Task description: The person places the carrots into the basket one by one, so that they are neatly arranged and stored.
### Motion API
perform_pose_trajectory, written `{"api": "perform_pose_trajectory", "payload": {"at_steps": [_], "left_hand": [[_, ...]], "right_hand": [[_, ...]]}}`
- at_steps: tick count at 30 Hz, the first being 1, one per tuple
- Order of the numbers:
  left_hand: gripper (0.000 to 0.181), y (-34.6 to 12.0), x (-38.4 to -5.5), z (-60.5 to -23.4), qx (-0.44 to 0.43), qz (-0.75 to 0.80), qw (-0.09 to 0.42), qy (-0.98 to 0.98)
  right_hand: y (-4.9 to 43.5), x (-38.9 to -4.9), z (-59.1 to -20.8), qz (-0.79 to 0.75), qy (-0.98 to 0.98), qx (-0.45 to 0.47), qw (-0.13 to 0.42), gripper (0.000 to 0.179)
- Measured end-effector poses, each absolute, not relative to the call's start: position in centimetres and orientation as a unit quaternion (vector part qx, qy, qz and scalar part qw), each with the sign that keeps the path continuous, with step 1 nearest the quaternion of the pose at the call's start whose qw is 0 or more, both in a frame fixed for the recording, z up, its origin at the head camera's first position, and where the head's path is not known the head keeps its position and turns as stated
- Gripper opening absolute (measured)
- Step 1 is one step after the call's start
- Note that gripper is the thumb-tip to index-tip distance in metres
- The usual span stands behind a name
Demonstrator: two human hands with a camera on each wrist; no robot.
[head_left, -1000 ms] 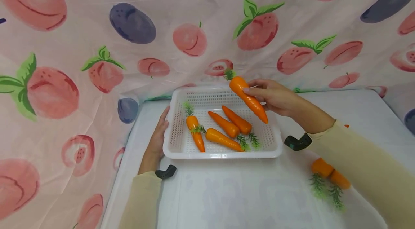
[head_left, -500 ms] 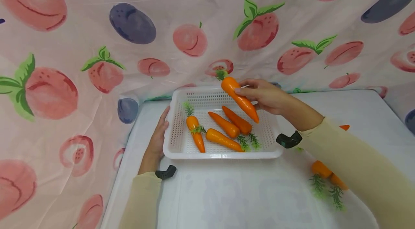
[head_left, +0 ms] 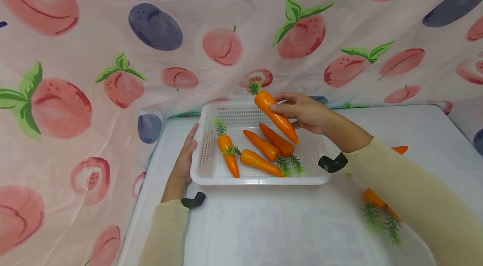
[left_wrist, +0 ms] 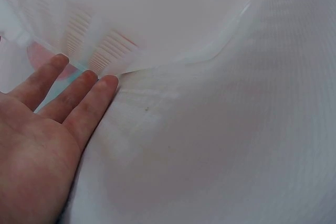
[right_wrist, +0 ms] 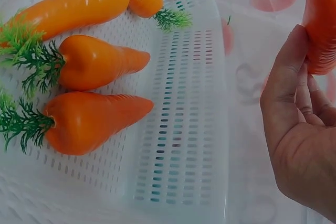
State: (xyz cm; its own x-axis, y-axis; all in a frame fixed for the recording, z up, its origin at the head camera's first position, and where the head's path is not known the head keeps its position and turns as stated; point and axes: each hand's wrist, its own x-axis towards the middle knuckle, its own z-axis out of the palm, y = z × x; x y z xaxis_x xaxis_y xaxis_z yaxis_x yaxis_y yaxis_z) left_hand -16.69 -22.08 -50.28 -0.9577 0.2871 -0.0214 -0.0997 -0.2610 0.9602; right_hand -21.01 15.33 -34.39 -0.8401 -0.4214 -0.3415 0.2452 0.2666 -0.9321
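Note:
My right hand (head_left: 307,113) grips an orange carrot (head_left: 277,118) with a green leafy top, tilted over the back right of a white perforated basket (head_left: 260,181). In the right wrist view the same carrot (right_wrist: 321,30) sits between thumb and fingers. Inside the basket lie several more carrots: one upright-lying carrot (head_left: 228,157) at the left, a lighter one (head_left: 260,162) at the front, and two side by side, including this reddish one (head_left: 277,139). My left hand (head_left: 185,157) rests against the basket's left side, its fingers (left_wrist: 79,98) straight at the wall in the left wrist view.
More carrots (head_left: 373,198) lie on the white table (head_left: 264,224) at the right, partly hidden by my right sleeve. Another carrot tip (head_left: 401,149) shows beyond that sleeve. A fruit-printed cloth (head_left: 226,14) rises behind the table and along its left side.
My right hand has carried its carrot a short way left over the basket, slowing lately. My left hand and the basket stay in place.

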Motion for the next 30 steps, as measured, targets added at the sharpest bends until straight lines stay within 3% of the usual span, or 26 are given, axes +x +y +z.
{"api": "perform_pose_trajectory", "payload": {"at_steps": [30], "left_hand": [[0.061,-22.21,-16.78,-50.53,0.086,0.793,0.128,0.590]], "right_hand": [[15.67,-20.40,-33.70,-0.622,0.731,-0.068,0.272,0.041]]}}
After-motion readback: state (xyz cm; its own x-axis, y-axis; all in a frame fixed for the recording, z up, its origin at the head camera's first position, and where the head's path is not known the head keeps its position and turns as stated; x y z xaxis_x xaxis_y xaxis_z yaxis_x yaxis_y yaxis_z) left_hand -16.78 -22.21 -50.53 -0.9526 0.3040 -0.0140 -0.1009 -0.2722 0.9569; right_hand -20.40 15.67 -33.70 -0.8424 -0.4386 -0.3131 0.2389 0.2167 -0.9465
